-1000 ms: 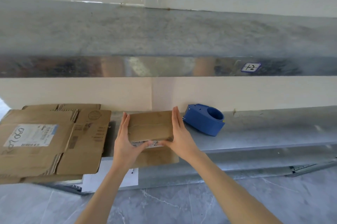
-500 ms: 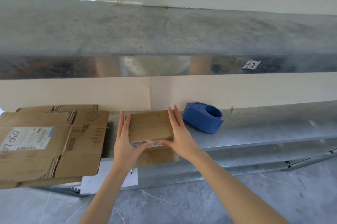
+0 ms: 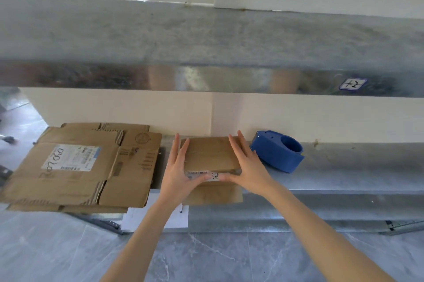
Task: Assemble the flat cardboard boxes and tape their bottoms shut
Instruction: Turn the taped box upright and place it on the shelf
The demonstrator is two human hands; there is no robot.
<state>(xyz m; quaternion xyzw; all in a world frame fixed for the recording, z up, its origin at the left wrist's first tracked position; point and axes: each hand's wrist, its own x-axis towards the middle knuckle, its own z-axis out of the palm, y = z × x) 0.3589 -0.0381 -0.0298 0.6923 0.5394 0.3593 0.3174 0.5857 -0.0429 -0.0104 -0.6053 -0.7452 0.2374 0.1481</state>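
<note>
My L hand (image 3: 179, 171) & R hand (image 3: 249, 167) press flat on either side of small brown cardboard box (image 3: 211, 153); fingers straight, thumbs on front label. Box sits on grey metal shelf (image 3: 348, 167), btwn flattened brown cardboard boxes (image 3: 87, 167) & blue plastic tape dispenser (image 3: 278, 152).

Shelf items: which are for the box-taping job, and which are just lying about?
For the job: small box between left hand and right hand; flat cardboard boxes; blue tape dispenser.
Lying about: white paper; handwritten label on upper shelf.
</note>
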